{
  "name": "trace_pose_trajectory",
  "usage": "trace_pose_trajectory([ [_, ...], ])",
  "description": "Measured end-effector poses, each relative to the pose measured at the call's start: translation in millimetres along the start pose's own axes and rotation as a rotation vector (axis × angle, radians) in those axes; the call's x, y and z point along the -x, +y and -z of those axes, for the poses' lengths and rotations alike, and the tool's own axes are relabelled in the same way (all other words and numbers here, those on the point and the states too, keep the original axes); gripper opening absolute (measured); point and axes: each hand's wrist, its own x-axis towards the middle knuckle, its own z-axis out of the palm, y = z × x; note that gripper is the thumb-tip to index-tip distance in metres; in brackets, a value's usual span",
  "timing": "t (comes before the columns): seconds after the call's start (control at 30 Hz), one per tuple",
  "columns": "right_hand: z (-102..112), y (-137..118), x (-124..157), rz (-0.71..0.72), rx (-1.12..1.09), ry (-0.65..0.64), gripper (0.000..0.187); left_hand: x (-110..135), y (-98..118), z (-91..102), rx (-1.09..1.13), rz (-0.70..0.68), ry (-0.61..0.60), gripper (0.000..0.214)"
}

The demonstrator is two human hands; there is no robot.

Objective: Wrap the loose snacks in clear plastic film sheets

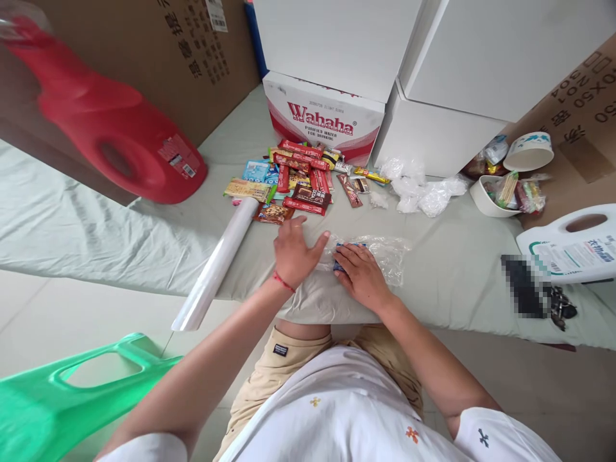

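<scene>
My right hand point(362, 273) lies flat, fingers stretched, on a small blue packet point(353, 246); most of the packet is hidden under the fingers. Beneath and around it spreads a sheet of clear plastic film point(392, 256) on the pale green cloth. To the left, my left hand point(297, 250) has its thumb spread from the fingers and holds nothing. Its thumb is close to the left end of the film; whether it touches cannot be made out. Just beyond its fingertips is a pile of wrapped snacks point(308, 176). A roll of clear film point(216, 263) lies slantwise left of this hand.
Behind the snacks stand a Wahaha carton point(322, 119) and white boxes point(332, 38). Crumpled clear plastic point(423, 192) lies right of them, near a white bowl point(486, 194) of packets. A red jug point(120, 128), a white jug point(572, 247) and a green plastic item point(43, 410) flank the surface.
</scene>
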Motion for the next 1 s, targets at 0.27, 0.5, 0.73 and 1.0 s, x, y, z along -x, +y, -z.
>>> trace_pose_trajectory([
  [0.27, 0, 9, 1, 0.008, -0.035, 0.002, 0.04, -59, 9, -35.4, 0.042, -0.103, -0.527, 0.031],
  [0.5, -3, 15, 0, -0.003, -0.09, 0.026, 0.038, -96, -4, -13.2, 0.157, -0.141, -0.453, 0.027],
  [0.73, -4, 17, -1, 0.018, -0.089, 0.037, 0.036, -86, 2, -16.4, 0.168, -0.459, -0.635, 0.066],
  [1.0, -2, 15, 0, 0.016, -0.11, 0.025, 0.035, -95, 9, -38.5, 0.089, -0.529, -0.692, 0.03],
])
